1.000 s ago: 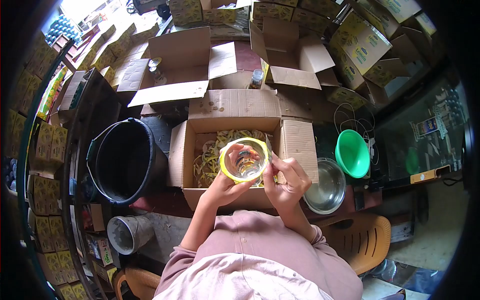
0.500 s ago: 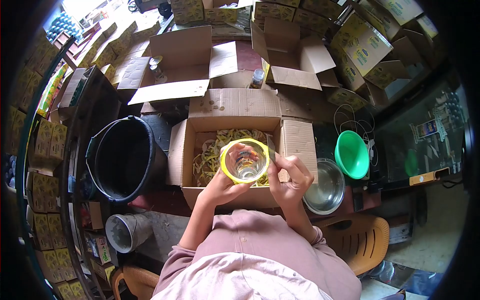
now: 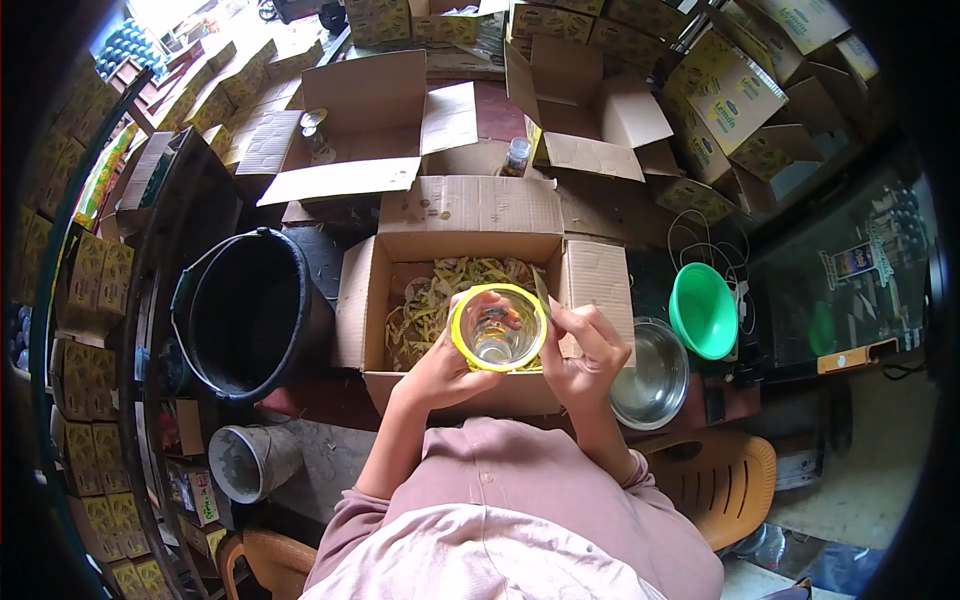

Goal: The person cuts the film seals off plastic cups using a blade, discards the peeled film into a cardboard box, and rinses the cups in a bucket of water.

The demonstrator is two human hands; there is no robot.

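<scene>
My left hand (image 3: 440, 368) is wrapped round a clear glass jar (image 3: 497, 335) with a yellow rim, its open mouth facing up at me. Beside the rim, my right hand (image 3: 587, 352) pinches a small knife (image 3: 542, 290), its thin blade against the jar's right edge. Both hands are above an open cardboard box (image 3: 470, 246) that holds a heap of yellow-green peel strips (image 3: 412, 318). The underside of the jar is hidden by its own rim and my fingers.
A black bucket (image 3: 250, 315) and a grey bucket (image 3: 255, 463) stand at the left. On the right are a metal bowl (image 3: 650, 375) and a green bowl (image 3: 703, 311). Two open boxes and a small jar (image 3: 516, 157) lie beyond; an orange chair (image 3: 715, 480) is behind right.
The jar and both hands have shifted slightly right and a little down. The grip of each hand looks the same.
</scene>
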